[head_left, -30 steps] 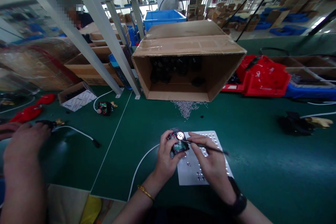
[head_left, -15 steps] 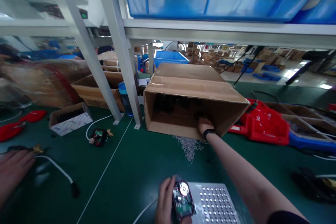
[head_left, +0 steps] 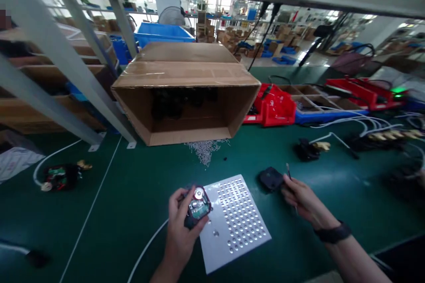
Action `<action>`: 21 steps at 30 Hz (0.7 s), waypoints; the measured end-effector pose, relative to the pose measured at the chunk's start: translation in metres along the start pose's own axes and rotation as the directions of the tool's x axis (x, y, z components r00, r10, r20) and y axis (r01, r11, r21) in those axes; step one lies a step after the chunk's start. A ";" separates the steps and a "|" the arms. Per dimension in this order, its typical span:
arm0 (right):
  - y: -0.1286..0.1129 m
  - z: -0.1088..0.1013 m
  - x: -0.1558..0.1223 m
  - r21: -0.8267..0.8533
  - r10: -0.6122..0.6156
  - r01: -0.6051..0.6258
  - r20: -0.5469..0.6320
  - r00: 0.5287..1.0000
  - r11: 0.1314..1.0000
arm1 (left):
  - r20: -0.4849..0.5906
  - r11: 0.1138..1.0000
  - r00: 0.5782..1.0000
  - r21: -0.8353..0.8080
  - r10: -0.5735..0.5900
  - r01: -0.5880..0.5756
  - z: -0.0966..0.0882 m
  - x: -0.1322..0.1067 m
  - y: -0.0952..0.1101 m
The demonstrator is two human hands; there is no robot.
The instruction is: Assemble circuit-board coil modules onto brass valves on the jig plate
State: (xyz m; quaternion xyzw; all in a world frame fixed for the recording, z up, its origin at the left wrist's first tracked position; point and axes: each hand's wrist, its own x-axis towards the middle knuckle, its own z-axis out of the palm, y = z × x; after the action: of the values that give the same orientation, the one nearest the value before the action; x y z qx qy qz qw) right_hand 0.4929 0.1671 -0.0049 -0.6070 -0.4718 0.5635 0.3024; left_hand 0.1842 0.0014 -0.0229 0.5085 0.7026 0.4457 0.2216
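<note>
My left hand (head_left: 181, 223) grips a small open device (head_left: 198, 205) showing a green circuit board and a round silver part, with a white cable (head_left: 146, 247) trailing from it. It hovers at the left edge of a white perforated plate (head_left: 237, 225) on the green mat. My right hand (head_left: 300, 199) is closed on a thin metal tool (head_left: 288, 172), with its fingers touching a black cover piece (head_left: 270, 179) to the right of the plate.
A cardboard box (head_left: 186, 93) lies on its side behind the plate, black parts inside, with a pile of small pins (head_left: 206, 148) before it. Red bins (head_left: 274, 106) and cabled parts (head_left: 310, 148) sit at right. Another unit (head_left: 59, 176) lies at left beside shelf legs.
My right hand has come back from inside the cardboard box to the mat beside the plate, with a black cover piece now at its fingers. The view swung down and to the right.
</note>
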 end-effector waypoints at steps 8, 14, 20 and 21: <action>-0.013 0.001 -0.001 -0.613 -0.235 0.089 -0.162 0.959 0.785 | -0.121 0.982 0.988 -0.173 -0.093 0.072 0.004 0.002 0.004; -0.026 0.039 -0.020 -0.893 -0.323 0.139 -0.008 0.946 0.429 | -0.012 0.956 0.982 -0.231 -0.189 0.181 0.004 -0.002 0.020; -0.033 0.065 -0.058 0.140 -0.120 0.072 0.370 0.921 0.987 | 0.053 0.994 0.996 -0.076 -0.076 0.080 -0.003 -0.011 0.064; -0.031 0.074 -0.065 0.283 -0.055 -0.082 0.446 0.894 0.956 | 0.072 1.000 0.997 0.018 -0.011 0.009 -0.003 -0.012 0.072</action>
State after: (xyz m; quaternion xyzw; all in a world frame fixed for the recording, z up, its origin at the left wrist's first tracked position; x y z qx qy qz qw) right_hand 0.4191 0.1073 0.0357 -0.4121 -0.4351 0.7542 0.2683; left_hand 0.2236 -0.0045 0.0384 0.5227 0.7007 0.4196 0.2445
